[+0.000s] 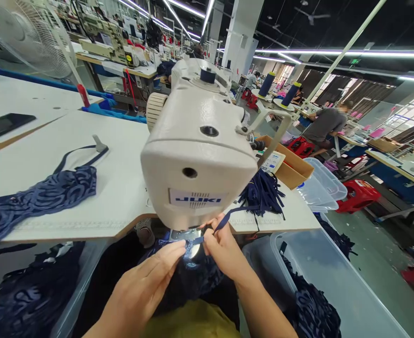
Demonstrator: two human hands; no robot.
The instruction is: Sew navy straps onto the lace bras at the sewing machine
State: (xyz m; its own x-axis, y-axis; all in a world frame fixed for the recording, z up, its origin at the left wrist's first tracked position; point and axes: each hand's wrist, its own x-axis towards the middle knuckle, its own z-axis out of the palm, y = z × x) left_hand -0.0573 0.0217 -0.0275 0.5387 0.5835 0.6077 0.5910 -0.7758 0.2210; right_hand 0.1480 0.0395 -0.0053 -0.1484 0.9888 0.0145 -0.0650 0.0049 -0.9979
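Under the head of a white sewing machine, my two hands are close together at the work. My left hand pinches the edge of a navy lace garment, which hangs down toward my lap. A navy strap is gripped between the thumb and fingers of my right hand, with its free end rising toward the table. The machine's lamp lights the spot between my fingertips. The machine head hides the needle and presser foot, along with some right fingertips.
On the white table lies a navy patterned bra at left, and a bundle of navy straps at right beside a cardboard box. Clear plastic bins with navy garments flank my legs. A phone rests far left.
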